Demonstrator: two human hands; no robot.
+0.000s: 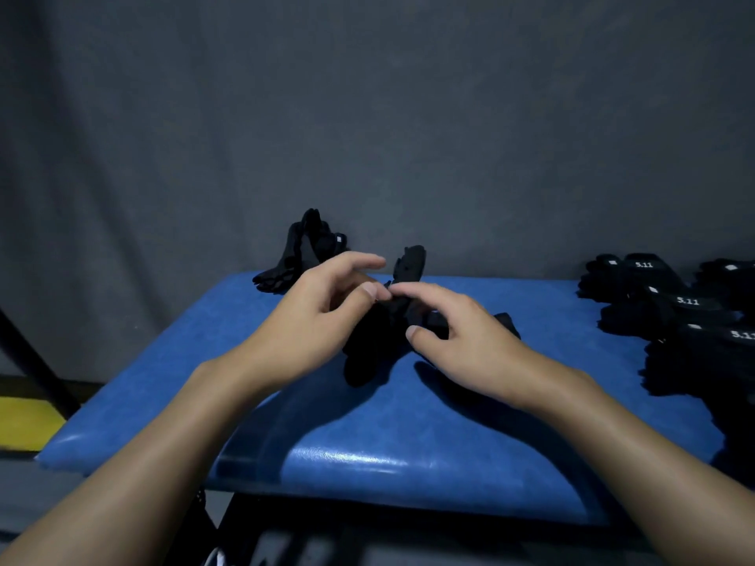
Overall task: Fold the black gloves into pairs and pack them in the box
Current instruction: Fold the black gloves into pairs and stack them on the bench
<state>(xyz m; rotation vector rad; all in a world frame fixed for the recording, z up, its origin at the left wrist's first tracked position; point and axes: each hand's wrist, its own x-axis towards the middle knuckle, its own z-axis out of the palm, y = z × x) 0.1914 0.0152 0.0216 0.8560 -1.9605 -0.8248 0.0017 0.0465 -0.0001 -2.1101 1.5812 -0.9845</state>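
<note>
Over the middle of the blue padded bench (367, 443), the left hand (322, 316) and the right hand (461, 332) are meeting on a bunch of black gloves (376, 345), which is lying partly on the padding between them. The left hand is pinching the upper edge of the bunch with its thumb and curled fingers, its index finger sticking out above. The right hand is gripping the other side, thumb pressing in from below and fingers curling over the top. A heap of gloves (304, 251) is leaning at the back edge of the bench, against the grey cloth backdrop (367, 116). A stack of gloves (662, 304) with white "5.11" marks is lying at the far right.
</note>
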